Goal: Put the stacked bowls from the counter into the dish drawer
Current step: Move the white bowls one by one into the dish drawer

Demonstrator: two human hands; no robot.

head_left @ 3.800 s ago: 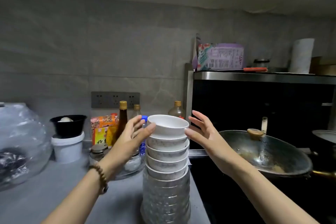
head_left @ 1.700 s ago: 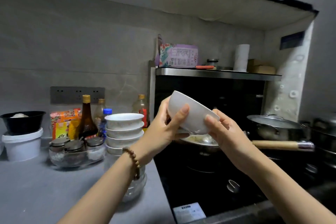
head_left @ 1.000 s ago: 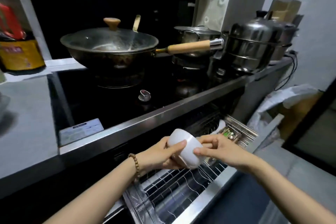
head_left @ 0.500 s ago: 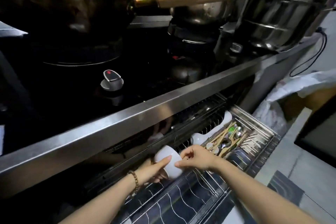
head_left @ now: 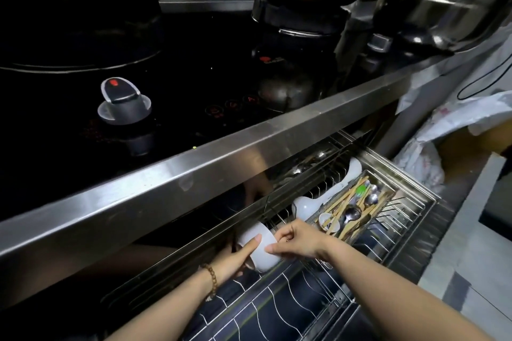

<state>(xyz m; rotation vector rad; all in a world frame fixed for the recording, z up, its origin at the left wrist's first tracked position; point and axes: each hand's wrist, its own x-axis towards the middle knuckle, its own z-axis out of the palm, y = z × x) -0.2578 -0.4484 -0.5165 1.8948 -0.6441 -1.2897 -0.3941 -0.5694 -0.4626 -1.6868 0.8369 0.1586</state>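
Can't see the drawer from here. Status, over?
Left hand and right hand grip one white bowl. Bowl tilted, at the drawer rack. Cutlery basket close beside, not blocking.

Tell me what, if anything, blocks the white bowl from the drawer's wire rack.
Nothing visible does. Left hand and right hand hold the white ceramic bowl right over the chrome wire dish rack; the white dish already racked stands to its right.
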